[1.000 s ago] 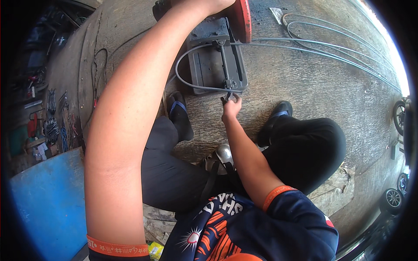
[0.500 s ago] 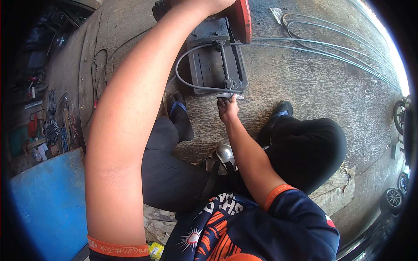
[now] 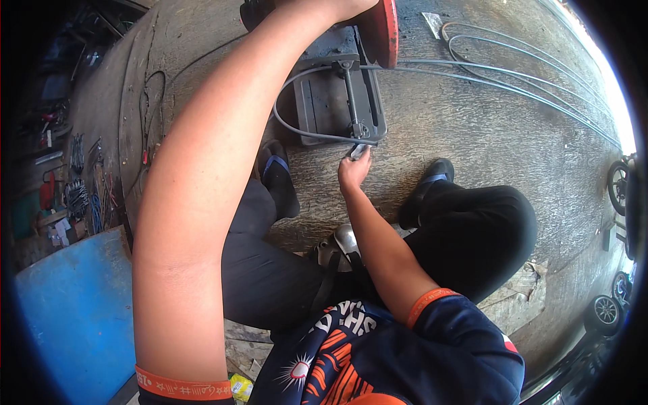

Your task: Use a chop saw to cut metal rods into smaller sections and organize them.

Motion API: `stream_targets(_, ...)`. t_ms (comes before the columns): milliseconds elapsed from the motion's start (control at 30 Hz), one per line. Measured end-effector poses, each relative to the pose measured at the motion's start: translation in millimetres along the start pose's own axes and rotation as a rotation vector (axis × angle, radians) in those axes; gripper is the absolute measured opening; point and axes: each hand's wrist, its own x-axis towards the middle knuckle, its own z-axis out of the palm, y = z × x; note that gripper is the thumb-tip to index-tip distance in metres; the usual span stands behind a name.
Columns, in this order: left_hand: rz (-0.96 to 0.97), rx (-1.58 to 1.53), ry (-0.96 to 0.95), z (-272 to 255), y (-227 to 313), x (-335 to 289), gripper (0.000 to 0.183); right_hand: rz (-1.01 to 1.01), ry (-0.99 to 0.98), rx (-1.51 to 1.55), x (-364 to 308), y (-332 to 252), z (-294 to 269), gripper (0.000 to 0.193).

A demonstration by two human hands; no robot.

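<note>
A cut-off saw stands on the floor ahead of me, with a red-rimmed guard (image 3: 389, 34) and a dark base (image 3: 317, 111) bearing a screw clamp (image 3: 351, 101). My left hand (image 3: 354, 5) is at the saw's head beside the guard; the frame's top edge hides its fingers. A grey rod (image 3: 278, 111) passes by the clamp and curves back around the base's left side to its near edge. There my right hand (image 3: 355, 169) is closed on a small flat metal piece (image 3: 360, 151), close to the rod's end.
Long thin rods (image 3: 513, 84) run off to the right, some looped. My sandalled feet (image 3: 277, 165) flank the near side of the saw. At left lie a blue panel (image 3: 74, 310) and tools with wire bundles (image 3: 77, 196). Wheels (image 3: 605, 310) stand at far right.
My right hand has turned, and the metal piece, earlier lying crosswise over the fingers, is now tilted and more covered. The left arm and the saw head have shifted slightly right in view.
</note>
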Motion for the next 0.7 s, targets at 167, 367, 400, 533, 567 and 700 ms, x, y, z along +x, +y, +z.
stream_targets(167, -0.060, -0.012, 0.017, 0, 1, 1, 0.017, -0.249, 0.093, -0.211, 0, -1, -1, 0.071)
stream_targets(367, -0.069, -0.025, -0.009, -2, 2, 1, 0.017, 0.092, 0.000, 0.065, 16, 3, -1, 0.050)
stream_targets(400, -0.069, -0.027, -0.009, -2, 2, 0, 0.017, 0.092, 0.002, 0.064, 20, 4, -3, 0.050)
stream_targets(533, -0.062, -0.027, 0.033, -1, 1, 0, 0.016, 0.630, -0.269, 0.769, 35, 10, -11, 0.024)
stream_targets(567, -0.058, -0.028, 0.029, 0, 1, 1, 0.016, 0.627, -0.268, 0.770, 38, 11, -14, 0.024)
stream_targets(700, -0.072, -0.048, 0.015, 2, -2, 1, 0.016, 0.908, -0.504, 1.175, 40, 15, -23, 0.039)
